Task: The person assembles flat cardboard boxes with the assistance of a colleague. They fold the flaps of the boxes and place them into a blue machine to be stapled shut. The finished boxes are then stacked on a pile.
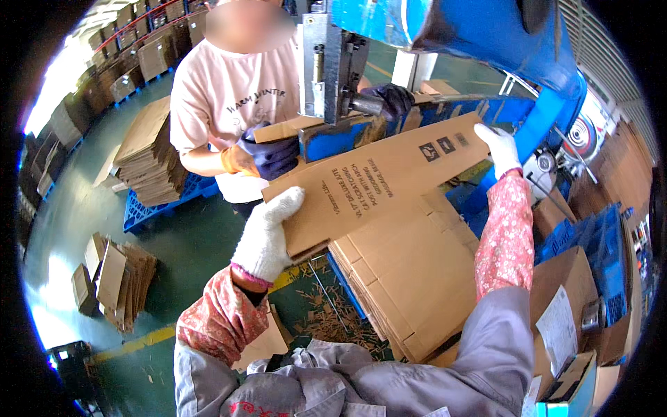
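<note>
Both white-gloved hands steady a flattened printed cardboard box (379,177) at the blue stitching machine (472,35): left hand (267,233) clamped on its near corner, right hand (501,147) gripping the far edge, keeping it level. Opposite, a co-worker's dark-gloved hands (272,154) feed it above the stacked flat cartons (410,278).

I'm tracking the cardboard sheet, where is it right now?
Centre of the head view: the cardboard sheet is held by the left hand and right hand, above the cardboard stack, under the blue machine.
</note>
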